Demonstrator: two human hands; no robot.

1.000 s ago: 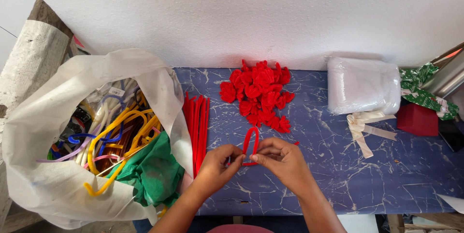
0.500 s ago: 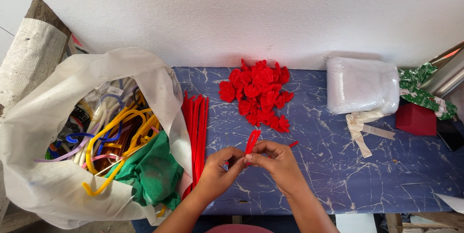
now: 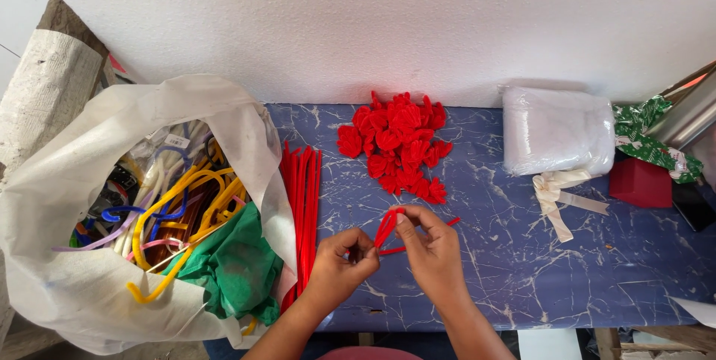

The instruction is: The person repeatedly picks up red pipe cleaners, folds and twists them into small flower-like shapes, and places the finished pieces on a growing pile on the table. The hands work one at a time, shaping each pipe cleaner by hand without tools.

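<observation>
Both my hands work a red pipe cleaner just above the blue marbled table. My left hand pinches its lower part, and my right hand pinches the bent loop at the top. One free end sticks out to the right past my right hand. Straight red pipe cleaners lie in a bundle left of my hands. A pile of finished red folded shapes sits farther back against the wall.
A big white plastic bag at the left holds yellow, purple and white pipe cleaners and green cloth. At the right are a clear plastic packet, a cream ribbon, a red box and green wrapping.
The open loop has been pressed narrower between my fingers. My hands have shifted slightly and the loop's free end now pokes out to the right.
</observation>
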